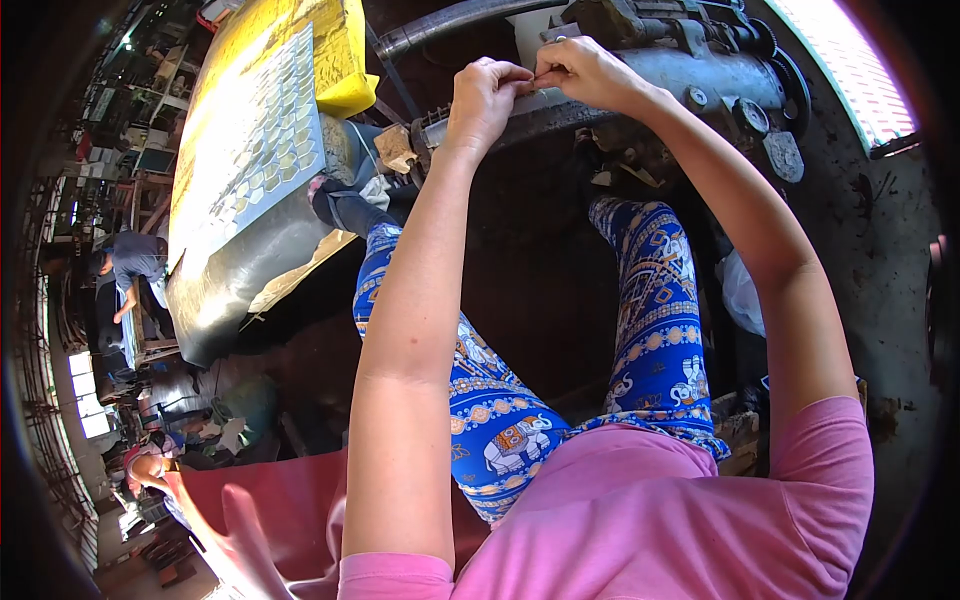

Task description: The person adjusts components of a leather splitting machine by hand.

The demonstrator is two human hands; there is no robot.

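My left hand (484, 103) and my right hand (585, 74) meet at the top of the view, fingertips pinched close together. Both are closed; whatever lies between the fingers is too small to make out. Just beneath them runs the long bar of a grey metal machine (690, 78), which has a dark wheel at its right end. A small tan block (396, 148) sits by the bar's left end, near my left wrist.
To the left, a sheet with rows of rounded shapes (275, 140) lies on yellow material (250, 40). Dark red sheeting (270, 510) spreads at lower left. Two other people (138, 265) work farther left. A pale plastic bag (740, 292) is beside my right leg.
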